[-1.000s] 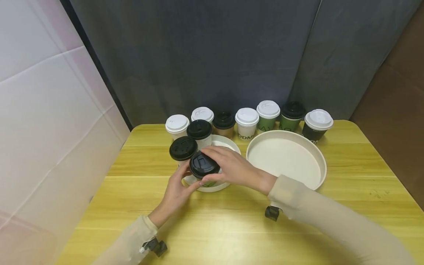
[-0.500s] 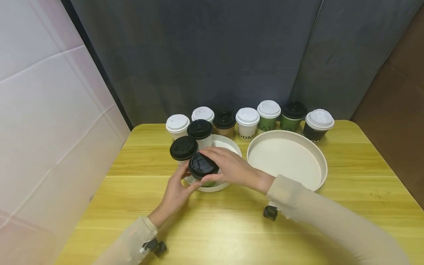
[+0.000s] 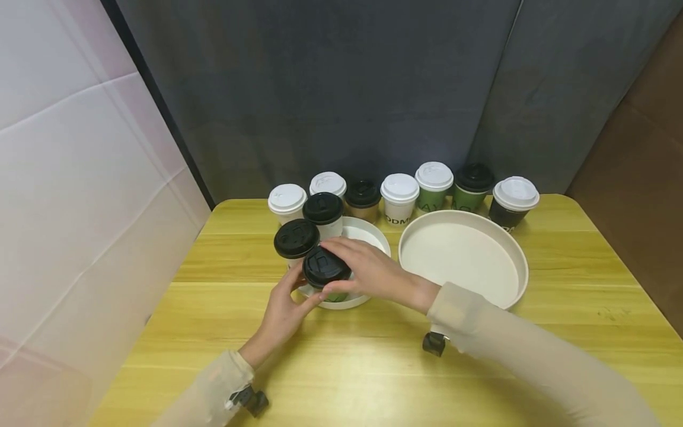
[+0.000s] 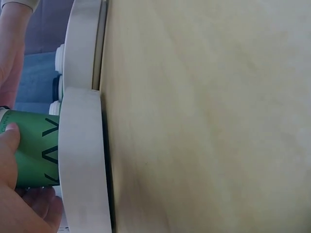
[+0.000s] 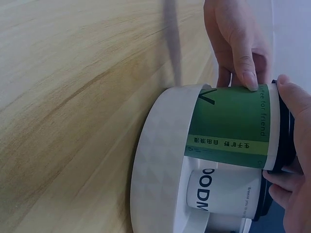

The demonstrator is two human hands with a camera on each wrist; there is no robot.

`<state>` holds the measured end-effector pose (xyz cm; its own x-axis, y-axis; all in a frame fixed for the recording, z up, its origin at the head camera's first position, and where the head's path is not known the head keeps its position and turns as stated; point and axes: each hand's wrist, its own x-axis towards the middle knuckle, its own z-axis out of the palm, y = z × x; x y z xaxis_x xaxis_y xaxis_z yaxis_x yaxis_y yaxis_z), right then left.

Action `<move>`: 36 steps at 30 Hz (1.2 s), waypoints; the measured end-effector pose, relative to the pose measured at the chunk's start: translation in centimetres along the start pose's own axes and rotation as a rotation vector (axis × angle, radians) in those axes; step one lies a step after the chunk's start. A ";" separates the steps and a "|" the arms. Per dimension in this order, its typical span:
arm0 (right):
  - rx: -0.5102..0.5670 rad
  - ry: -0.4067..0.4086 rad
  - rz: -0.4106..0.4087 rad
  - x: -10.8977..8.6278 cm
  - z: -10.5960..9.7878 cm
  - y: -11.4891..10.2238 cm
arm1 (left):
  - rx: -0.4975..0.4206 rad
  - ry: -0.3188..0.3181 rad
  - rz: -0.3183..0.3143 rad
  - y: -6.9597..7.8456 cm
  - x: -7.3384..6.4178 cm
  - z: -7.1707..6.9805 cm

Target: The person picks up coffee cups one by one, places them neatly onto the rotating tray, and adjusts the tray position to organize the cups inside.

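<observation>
A green paper coffee cup (image 5: 228,119) with a black lid (image 3: 323,268) stands at the near side of the round white tray (image 3: 347,305), its lower part behind the tray wall in both wrist views. My left hand (image 3: 284,311) holds the cup's body from the left, thumb across the green side. From the right, my right hand (image 3: 373,270) grips the lid, fingers over its far edge and thumb at the near one. Two white cups with black lids, one nearer (image 3: 296,238) and one farther (image 3: 322,209), stand close by at the tray's left and back.
To the right lies a larger round cream tray (image 3: 463,255) with a raised rim. Behind the trays runs a row of several lidded cups, among them a white one (image 3: 399,198), a green one with a black lid (image 3: 472,188) and a black one (image 3: 512,204). Dark cloth hangs behind the table.
The green cup's lid has shifted slightly to the left, and my right hand and forearm with it. My left hand stays nearly in place on the cup.
</observation>
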<state>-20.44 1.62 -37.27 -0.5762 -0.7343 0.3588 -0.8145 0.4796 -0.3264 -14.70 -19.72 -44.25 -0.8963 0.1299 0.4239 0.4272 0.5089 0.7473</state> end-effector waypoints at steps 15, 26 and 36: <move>-0.012 -0.037 0.030 0.1 0.0 0.0 | 0.022 0.022 -0.021 -0.3 -0.7 0.4; -0.023 -0.058 0.033 0.0 -0.2 0.0 | 0.139 0.142 -0.040 0.6 -0.9 -0.8; -0.008 -0.052 0.066 -0.6 -0.7 0.4 | 0.289 0.233 0.144 2.0 -0.8 -2.2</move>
<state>-20.43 2.62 -36.97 -0.6245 -0.7249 0.2907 -0.7755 0.5314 -0.3409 -12.85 -20.65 -42.00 -0.7648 0.0381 0.6431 0.4656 0.7227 0.5109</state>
